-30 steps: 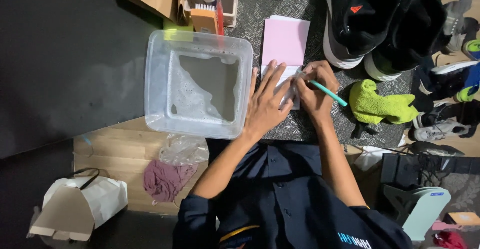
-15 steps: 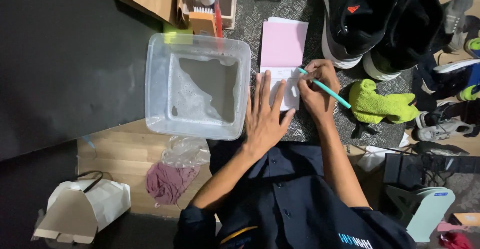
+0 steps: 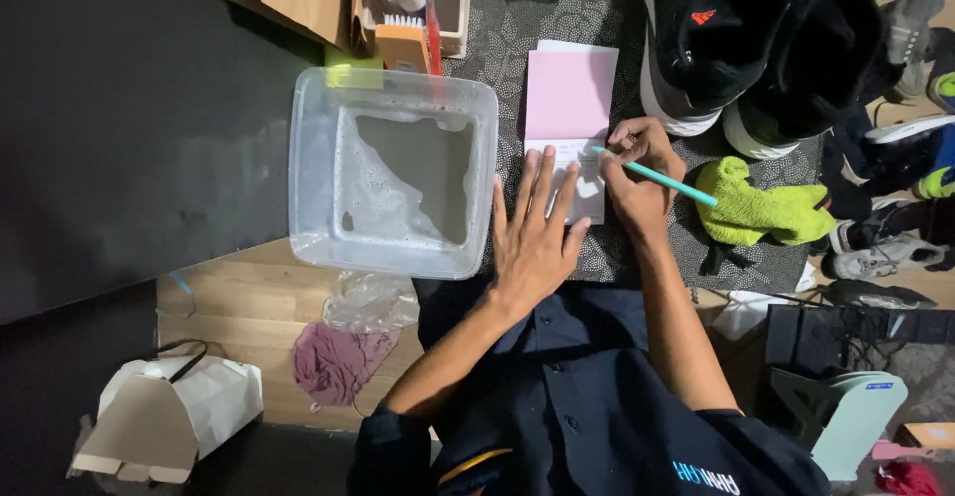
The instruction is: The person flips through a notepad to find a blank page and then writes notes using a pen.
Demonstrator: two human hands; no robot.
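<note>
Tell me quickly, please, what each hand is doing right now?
Left hand: open, fingers spread flat, pressing on the white paper.
Right hand: closed around a teal pen, tip on the paper.

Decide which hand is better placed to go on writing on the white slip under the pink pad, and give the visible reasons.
Right. The right hand grips the thin turquoise pen with its tip on the white paper slip. The left hand lies flat, fingers spread, pinning the slip beside the clear plastic tub.
</note>
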